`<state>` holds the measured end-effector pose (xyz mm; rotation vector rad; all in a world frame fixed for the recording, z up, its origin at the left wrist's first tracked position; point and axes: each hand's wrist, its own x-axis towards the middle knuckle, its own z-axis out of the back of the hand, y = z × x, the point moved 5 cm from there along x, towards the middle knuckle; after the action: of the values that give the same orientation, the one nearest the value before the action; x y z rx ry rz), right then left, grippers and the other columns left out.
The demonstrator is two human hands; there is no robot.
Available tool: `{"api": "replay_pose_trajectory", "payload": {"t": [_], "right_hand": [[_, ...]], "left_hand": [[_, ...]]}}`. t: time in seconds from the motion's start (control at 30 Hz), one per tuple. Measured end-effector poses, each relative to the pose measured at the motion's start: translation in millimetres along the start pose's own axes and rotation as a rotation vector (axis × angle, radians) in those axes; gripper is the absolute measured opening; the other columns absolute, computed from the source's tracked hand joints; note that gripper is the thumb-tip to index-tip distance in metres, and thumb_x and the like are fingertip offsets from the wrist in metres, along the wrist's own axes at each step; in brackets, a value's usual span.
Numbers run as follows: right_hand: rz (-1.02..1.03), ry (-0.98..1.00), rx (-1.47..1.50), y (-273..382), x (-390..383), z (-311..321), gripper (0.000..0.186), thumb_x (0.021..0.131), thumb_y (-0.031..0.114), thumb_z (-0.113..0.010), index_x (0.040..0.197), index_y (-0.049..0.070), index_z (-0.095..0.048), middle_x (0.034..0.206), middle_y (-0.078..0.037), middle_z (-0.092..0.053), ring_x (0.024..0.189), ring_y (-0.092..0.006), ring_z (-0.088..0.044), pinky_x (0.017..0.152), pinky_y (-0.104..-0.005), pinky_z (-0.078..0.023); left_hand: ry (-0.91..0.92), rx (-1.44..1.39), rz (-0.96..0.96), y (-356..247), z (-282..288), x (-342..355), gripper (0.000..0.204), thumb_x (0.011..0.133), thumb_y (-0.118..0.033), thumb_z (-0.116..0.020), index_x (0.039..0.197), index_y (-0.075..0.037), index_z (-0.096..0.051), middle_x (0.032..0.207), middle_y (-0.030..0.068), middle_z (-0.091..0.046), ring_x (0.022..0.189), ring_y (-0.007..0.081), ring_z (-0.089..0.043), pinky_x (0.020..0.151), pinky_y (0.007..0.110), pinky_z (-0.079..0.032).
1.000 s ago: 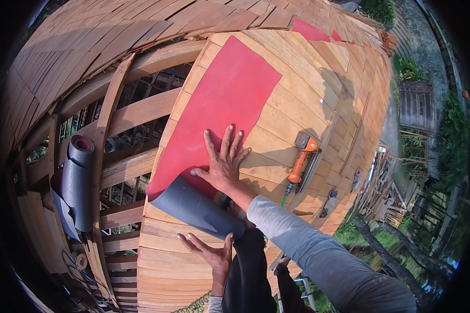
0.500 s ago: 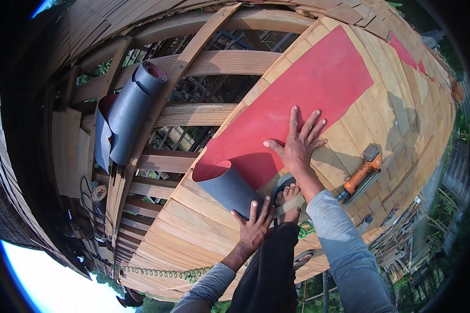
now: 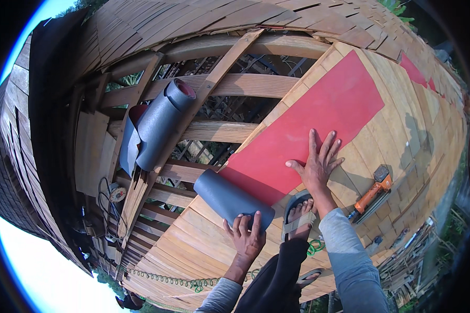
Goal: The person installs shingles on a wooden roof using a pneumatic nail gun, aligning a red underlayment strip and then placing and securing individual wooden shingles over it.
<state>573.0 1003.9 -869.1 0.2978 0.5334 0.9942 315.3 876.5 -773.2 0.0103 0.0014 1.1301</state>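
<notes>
A red flexible sheet lies on pale wooden boards, its near end a grey cylindrical roll. Right hand, fingers spread, rests on the sheet; left hand, fingers parted, touches the roll.

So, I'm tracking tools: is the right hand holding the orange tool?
No, the right hand is spread at the edge of the red sheet, and the orange tool lies on the boards.
</notes>
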Motion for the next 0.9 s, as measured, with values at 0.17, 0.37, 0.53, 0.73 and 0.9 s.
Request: {"api": "replay_pose_trajectory", "payload": {"t": [0.17, 0.37, 0.53, 0.73, 0.9], "right_hand": [[0.167, -0.074, 0.024, -20.7, 26.9, 24.5, 0.131, 0.065, 0.074, -0.081, 0.169, 0.034, -0.012, 0.172, -0.027, 0.012, 0.158, -0.0509, 0.013, 0.11, -0.088, 0.001], [0.201, -0.02, 0.059, -44.7, 40.7, 29.8, 0.131, 0.057, 0.071, -0.087, 0.167, 0.04, -0.022, 0.174, -0.021, 0.011, 0.16, -0.0448, 0.013, 0.113, -0.0855, 0.006], [0.176, 0.101, 0.034, -41.7, 52.3, 54.7, 0.136, 0.052, 0.068, -0.09, 0.166, 0.041, -0.023, 0.175, -0.017, 0.013, 0.16, -0.0427, 0.015, 0.114, -0.0862, 0.005], [0.214, 0.125, -0.047, -49.2, 65.0, 62.0, 0.136, 0.056, 0.067, -0.091, 0.167, 0.04, -0.018, 0.174, -0.019, 0.016, 0.16, -0.0441, 0.016, 0.112, -0.0873, 0.005], [0.348, 0.169, -0.117, -28.5, 67.7, 63.0, 0.131, 0.062, 0.067, -0.089, 0.168, 0.038, -0.017, 0.174, -0.02, 0.015, 0.159, -0.0443, 0.016, 0.112, -0.0883, 0.003]], "left_hand": [[0.189, -0.232, 0.399, 34.9, -12.8, -81.0, 0.097, 0.077, -0.033, -0.087, 0.156, -0.009, -0.037, 0.133, 0.0267, -0.044, 0.124, 0.0433, -0.047, 0.11, 0.065, -0.034], [-0.091, -0.424, 0.551, 28.3, 23.3, -50.6, 0.109, 0.085, -0.05, -0.084, 0.155, 0.008, -0.024, 0.156, 0.0328, -0.022, 0.146, 0.0487, -0.027, 0.118, 0.066, -0.025], [0.329, 0.094, 0.49, 11.9, -0.2, 33.5, 0.112, 0.075, -0.058, -0.086, 0.163, -0.016, -0.033, 0.175, 0.0186, -0.007, 0.161, 0.0469, 0.001, 0.109, 0.088, -0.005], [0.378, 0.224, 0.499, 11.8, -12.9, 56.1, 0.101, 0.076, -0.052, -0.085, 0.16, -0.019, -0.041, 0.174, 0.0129, -0.019, 0.162, 0.0394, -0.011, 0.106, 0.091, -0.008], [0.177, 0.238, 0.551, 61.9, -13.9, 73.6, 0.11, 0.083, -0.065, -0.075, 0.165, -0.011, -0.026, 0.172, 0.0123, -0.026, 0.16, 0.0324, -0.023, 0.113, 0.085, -0.005]]}}
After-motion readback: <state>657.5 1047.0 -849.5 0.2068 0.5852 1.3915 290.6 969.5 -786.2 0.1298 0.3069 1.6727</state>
